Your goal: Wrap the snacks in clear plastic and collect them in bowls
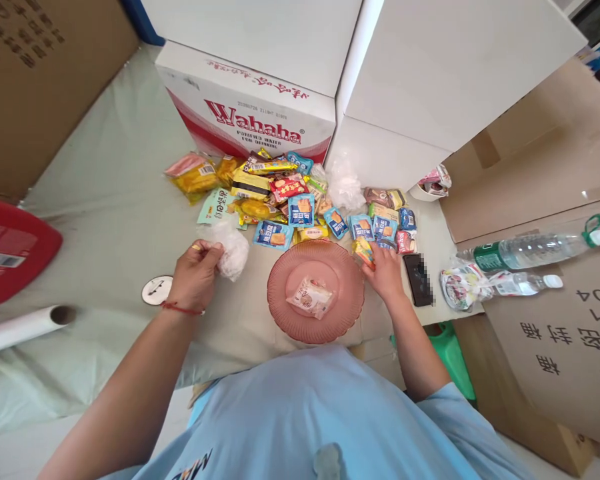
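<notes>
My left hand (195, 275) is closed around a crumpled, translucent plastic bag (233, 252) left of the plate. A round pink ribbed plate (280, 293) sits in front of me, with a pale wrapped snack packet (311, 297) lying on it. At the plate's upper right edge, my right hand (386, 272) has its thumb and fingers closed on a small yellow snack packet (363, 252). Blue snack packets (361, 227) lie just beyond that hand. Behind the plate spreads a heap of mixed wrapped snacks (260, 190), and another crumpled clear bag (345, 183) rests beside it.
A Wahaha water carton (250, 113) and white boxes stand behind the snacks. To the right are a dark phone (419, 280), two plastic bottles (535, 252) and a white cup (429, 192). A round white badge (157, 290), a white roll (25, 330) and a red object (15, 250) lie left.
</notes>
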The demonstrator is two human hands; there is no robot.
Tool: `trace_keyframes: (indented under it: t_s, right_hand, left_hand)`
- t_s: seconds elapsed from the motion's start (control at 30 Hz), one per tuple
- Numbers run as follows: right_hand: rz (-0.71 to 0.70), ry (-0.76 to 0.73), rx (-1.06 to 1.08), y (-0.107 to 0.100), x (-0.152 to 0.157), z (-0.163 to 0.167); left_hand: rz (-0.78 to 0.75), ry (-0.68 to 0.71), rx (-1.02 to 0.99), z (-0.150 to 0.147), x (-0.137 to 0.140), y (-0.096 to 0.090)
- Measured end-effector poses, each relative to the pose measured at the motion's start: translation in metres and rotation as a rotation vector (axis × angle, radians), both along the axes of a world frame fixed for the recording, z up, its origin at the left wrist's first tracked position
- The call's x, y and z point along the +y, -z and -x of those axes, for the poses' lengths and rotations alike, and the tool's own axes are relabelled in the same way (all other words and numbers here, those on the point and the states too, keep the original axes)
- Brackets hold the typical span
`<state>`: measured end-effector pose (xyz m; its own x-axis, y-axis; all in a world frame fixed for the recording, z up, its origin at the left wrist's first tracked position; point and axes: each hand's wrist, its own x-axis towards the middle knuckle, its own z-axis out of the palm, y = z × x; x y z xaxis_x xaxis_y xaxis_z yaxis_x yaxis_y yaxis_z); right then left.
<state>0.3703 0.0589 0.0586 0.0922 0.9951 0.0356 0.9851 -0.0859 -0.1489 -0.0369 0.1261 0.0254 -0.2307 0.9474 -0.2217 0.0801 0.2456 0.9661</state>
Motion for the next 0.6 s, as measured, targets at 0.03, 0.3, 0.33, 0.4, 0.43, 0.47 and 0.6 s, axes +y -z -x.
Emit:
trace_keyframes:
  t_s: [0.03, 0.3, 0.33, 0.4, 0.43, 0.47, 0.6]
  right_hand:
    - [-0.062, 0.046, 0.060, -0.006, -0.006, -0.003]
    - [-0.083, -0.143, 0.423, -0.059, -0.038, 0.028]
    - [-0.014, -0.206, 0.389, -0.058, -0.035, 0.038]
    - [0.095, -0.270, 0.277, -0.048, -0.027, 0.058]
    - [0.128, -0.271, 0.209, -0.041, -0.023, 0.067]
    - [0.151, -0.263, 0.141, -0.033, -0.018, 0.076]
    - [0.214, -0.257, -0.023, 0.000, -0.002, 0.103]
  left_hand:
    - [-0.003, -0.023, -0.038, 0.004, -0.006, -0.002]
    - [0.125, -0.145, -0.199, 0.025, -0.042, -0.008]
    - [0.133, -0.145, -0.202, 0.023, -0.044, -0.008]
    - [0.146, -0.141, -0.207, 0.019, -0.048, -0.008]
    - [0.150, -0.133, -0.209, 0.016, -0.049, -0.008]
    - [0.154, -0.122, -0.208, 0.014, -0.051, -0.007]
    - [0.175, -0.075, -0.187, 0.010, -0.057, -0.004]
